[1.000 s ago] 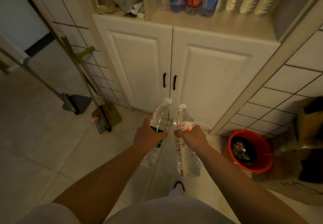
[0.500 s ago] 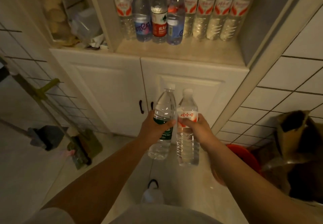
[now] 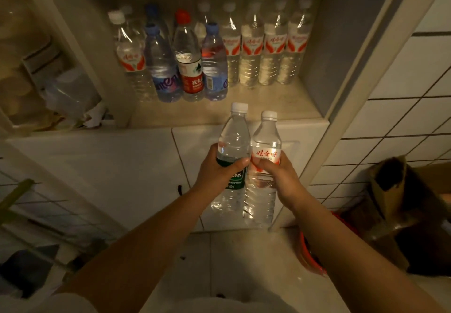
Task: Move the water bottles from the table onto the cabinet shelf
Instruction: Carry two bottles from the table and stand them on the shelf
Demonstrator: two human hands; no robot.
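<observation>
I hold two water bottles upright, side by side and touching, just below the cabinet shelf (image 3: 244, 115). My left hand (image 3: 217, 171) grips the green-labelled bottle (image 3: 233, 156), my right hand (image 3: 275, 178) the red-labelled bottle (image 3: 264, 156), ready for the bare front strip before the stored bottles (image 3: 207, 54).

Both my arms reach up from the bottom of the frame and meet near its centre. My left hand (image 3: 218, 170) curls its fingers (image 3: 240, 162) round the green-labelled bottle (image 3: 231, 156), thumb across the label. My right hand (image 3: 278, 176) grips the red-labelled bottle (image 3: 264, 163) the same way. My thumbs almost touch, both wrists straight.
</observation>
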